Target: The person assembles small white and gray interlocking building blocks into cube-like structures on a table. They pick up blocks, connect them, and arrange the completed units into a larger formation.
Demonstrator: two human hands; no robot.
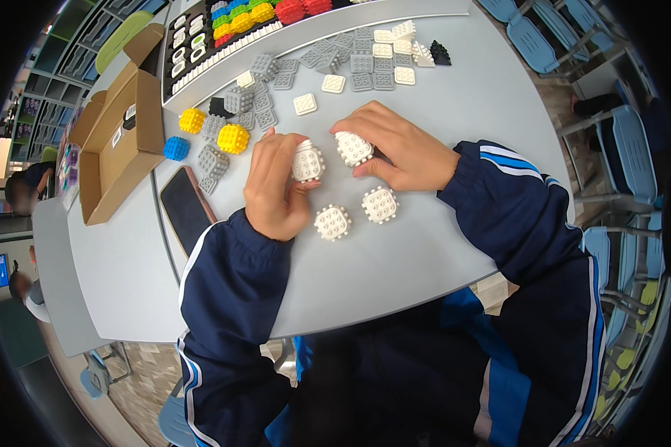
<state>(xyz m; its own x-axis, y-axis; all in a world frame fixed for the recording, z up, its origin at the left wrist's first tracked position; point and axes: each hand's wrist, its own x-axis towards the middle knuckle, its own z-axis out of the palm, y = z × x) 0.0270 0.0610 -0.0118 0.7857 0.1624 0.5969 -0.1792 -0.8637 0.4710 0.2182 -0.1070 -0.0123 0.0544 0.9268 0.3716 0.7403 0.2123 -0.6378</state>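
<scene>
Head camera, looking down: we have two white blocks at the centre of the frame, the left-hand block [307, 162] and, just up and to the right, the right-hand block [354, 149], a narrow gap between them. Both are chunky and rounded at the corners, their faces dotted with small round studs in rows. Two matching white blocks, one at lower centre [332, 222] and another to its right [380, 204], sit near each other on the smooth, pale grey table [425, 246].

The pieces look like matte, moulded plastic; flat square tiles in white [305, 103] and grey [361, 62] spread across the top of the frame, while a knobbly yellow ball-like block [233, 138] and a blue one [176, 148] lie at upper left, above a dark-screened phone [185, 208].

Our left hand [276, 186] grips its block from the left, fingers curled along the side, thumb at the lower edge. Our right hand [395, 149] pinches the other, fingers bent over the top and thumb below, parted by the block's width. We cannot tell whether either held block touches the table.
</scene>
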